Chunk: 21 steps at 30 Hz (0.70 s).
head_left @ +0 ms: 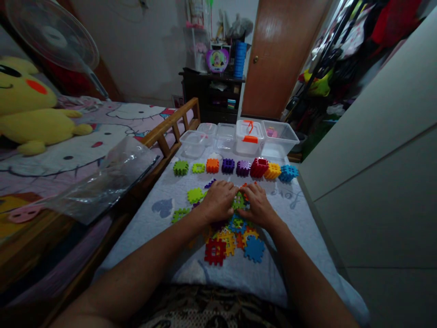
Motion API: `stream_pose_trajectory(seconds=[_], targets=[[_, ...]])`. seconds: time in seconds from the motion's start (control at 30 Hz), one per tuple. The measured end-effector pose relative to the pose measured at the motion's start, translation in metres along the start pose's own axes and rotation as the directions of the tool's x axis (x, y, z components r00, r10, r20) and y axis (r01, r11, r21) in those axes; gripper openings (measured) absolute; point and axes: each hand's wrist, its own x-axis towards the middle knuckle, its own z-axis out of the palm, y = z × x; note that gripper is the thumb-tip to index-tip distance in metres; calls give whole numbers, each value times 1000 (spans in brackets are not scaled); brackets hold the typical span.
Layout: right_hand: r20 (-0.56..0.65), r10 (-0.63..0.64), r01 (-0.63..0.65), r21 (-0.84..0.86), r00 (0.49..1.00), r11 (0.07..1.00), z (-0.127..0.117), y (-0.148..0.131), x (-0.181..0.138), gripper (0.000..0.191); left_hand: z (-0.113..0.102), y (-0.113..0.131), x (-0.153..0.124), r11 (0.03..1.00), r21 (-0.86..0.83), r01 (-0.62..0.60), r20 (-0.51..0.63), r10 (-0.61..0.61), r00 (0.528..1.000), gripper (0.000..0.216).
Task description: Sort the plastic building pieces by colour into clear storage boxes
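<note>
My left hand (220,201) and my right hand (258,206) meet over a pile of loose plastic interlocking tiles. Between their fingertips is a green notched tile (238,201), gripped from both sides. Partly hidden beneath are blue, purple and orange tiles. Nearer me lie a red tile (215,252), a yellow tile (228,243) and a solid blue tile (254,249). Left of my left hand are a lime tile (195,195) and a green tile (180,215). Beyond my hands runs a row of colour-sorted stacks, including an orange stack (212,166), a red stack (259,167) and a blue stack (289,173).
Clear plastic boxes (193,143) line the far end of the cloth-covered table (143,255), one a lidded box with orange clips (250,145). A wooden bed rail (167,123) and a plastic bag (112,177) are at left. A pale cabinet (375,182) borders the right.
</note>
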Motion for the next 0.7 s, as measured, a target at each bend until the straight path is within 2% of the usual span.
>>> stream_pose_trajectory(seconds=[0.27,0.43,0.57,0.7], targets=[[-18,-2,3,15,1000,1000,-2,-4,0,48,2,10,-1,997,53,51,-22,-50,998,40],[-26,-16,18,75,1000,997,-4,-5,-2,54,0,4,-9,998,26,60,-21,-60,998,41],[-124,57,-44,103,991,994,-4,6,-6,45,-8,-24,-22,993,-30,117,-48,-118,992,44],[-185,152,-131,123,971,984,-6,29,-12,28,-20,-82,-41,961,-18,277,-118,-277,954,49]])
